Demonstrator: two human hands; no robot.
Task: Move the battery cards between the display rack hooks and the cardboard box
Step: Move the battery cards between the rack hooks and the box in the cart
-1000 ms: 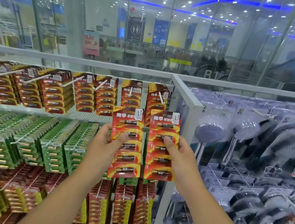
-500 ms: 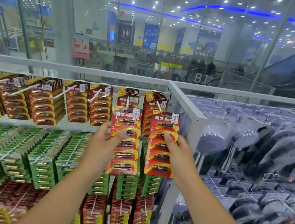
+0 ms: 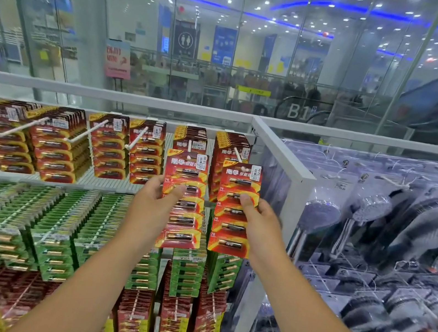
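Head view: the left hand point(image 3: 154, 203) pinches one red battery card point(image 3: 182, 200) and the right hand point(image 3: 256, 224) pinches another red battery card point(image 3: 235, 209), thumbs on the faces, both upright with long axes vertical. Each card's hang hole lies at twelve o'clock from its hand, just below the top-row hooks; the right-hand hook point(image 3: 237, 155) looks nearest. The white rack frame point(image 3: 280, 153) crowds at three o'clock, shower heads point(image 3: 320, 211) beyond; no cardboard box shows.
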